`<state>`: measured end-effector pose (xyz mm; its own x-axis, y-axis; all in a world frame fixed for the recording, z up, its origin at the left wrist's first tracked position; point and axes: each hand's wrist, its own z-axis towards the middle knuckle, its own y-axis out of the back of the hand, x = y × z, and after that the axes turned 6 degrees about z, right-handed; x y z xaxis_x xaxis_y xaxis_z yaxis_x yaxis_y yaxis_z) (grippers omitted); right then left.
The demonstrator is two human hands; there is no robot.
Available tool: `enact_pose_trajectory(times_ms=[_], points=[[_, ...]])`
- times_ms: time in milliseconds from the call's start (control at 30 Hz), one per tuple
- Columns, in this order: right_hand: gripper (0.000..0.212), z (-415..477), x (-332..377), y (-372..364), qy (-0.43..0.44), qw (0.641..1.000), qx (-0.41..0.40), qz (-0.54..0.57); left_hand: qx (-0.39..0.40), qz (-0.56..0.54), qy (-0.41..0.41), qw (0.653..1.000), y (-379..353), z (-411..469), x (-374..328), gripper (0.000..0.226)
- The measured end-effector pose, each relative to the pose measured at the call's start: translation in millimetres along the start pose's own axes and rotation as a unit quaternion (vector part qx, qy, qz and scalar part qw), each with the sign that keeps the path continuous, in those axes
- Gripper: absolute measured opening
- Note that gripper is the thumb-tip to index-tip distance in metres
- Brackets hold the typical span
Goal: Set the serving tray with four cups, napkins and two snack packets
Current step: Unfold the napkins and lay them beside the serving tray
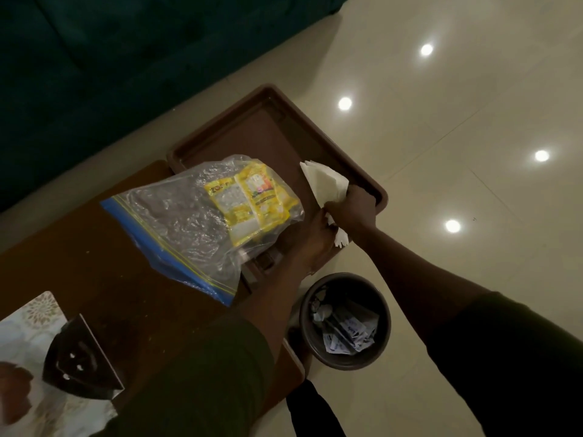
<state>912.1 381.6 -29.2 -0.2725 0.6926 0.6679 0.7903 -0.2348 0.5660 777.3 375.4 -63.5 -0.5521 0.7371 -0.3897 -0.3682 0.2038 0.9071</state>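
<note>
A brown serving tray (271,127) rests on the end of a dark wooden table (94,257), partly overhanging it. A clear zip bag (176,222) with a blue seal lies across the tray's near side; yellow snack packets (252,200) show inside it. White napkins (325,179) fan out over the tray's right part. My right hand (353,209) is shut on the napkins from the right. My left hand (315,234) touches their lower end beside the bag. No cups are in view.
A round brown waste bin (344,320) with crumpled papers stands on the pale tiled floor below the tray. A patterned tissue box (41,357) sits at the table's near left. A dark green sofa (126,58) fills the upper left.
</note>
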Motion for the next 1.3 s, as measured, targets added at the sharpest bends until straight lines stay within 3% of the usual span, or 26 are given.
enact_pose_trajectory(times_ms=[67,100,133,167,200,233,333,467,533,733,867,967,1100,1200,1300], points=[[0.033,-3,0,-5,0.019,1.0,0.004,-0.016,0.004,-0.121,0.073,0.99,19,6,-3,0.025],[0.033,-6,1,-6,0.031,0.999,0.001,-0.017,-0.001,-0.255,0.166,0.953,27,11,-8,0.031],[0.035,-10,3,-6,0.042,0.999,-0.008,-0.007,0.019,-0.419,0.254,0.872,22,11,-15,0.035],[0.038,-13,6,-6,0.051,0.998,-0.024,0.013,0.031,-0.496,0.34,0.798,26,12,-23,0.036],[0.041,-19,10,-6,0.064,0.996,-0.039,0.039,-0.005,-0.496,0.423,0.758,29,8,-24,0.035],[0.044,-26,16,-7,0.081,0.993,-0.053,0.07,0.018,-0.526,0.473,0.706,35,6,-21,0.033],[0.036,-51,42,-9,0.128,0.975,-0.067,0.168,-0.02,-0.56,0.484,0.673,58,5,-10,0.043],[0.032,-88,81,-29,0.171,0.958,-0.008,0.229,-0.114,-0.685,0.481,0.534,115,-6,6,0.063],[0.03,-109,96,-50,0.197,0.959,0.026,0.202,-0.147,-0.711,0.488,0.485,143,-18,19,0.069],[0.044,-174,118,-134,0.219,0.966,0.023,0.133,-0.171,-0.706,0.504,0.468,193,-99,59,0.053],[0.048,-234,118,-187,0.265,0.95,0.096,0.131,-0.249,-0.683,0.522,0.446,217,-180,106,0.028],[0.055,-276,114,-228,0.254,0.948,0.155,0.117,-0.31,-0.673,0.518,0.427,234,-231,138,0.014],[0.041,-312,105,-267,0.224,0.946,0.206,0.107,-0.317,-0.672,0.516,0.427,241,-282,160,0.021],[0.032,-324,97,-278,0.246,0.947,0.196,0.064,-0.283,-0.652,0.528,0.465,239,-309,173,0.032],[0.028,-333,86,-285,0.268,0.947,0.176,0.021,-0.217,-0.586,0.546,0.558,238,-328,188,0.036]])
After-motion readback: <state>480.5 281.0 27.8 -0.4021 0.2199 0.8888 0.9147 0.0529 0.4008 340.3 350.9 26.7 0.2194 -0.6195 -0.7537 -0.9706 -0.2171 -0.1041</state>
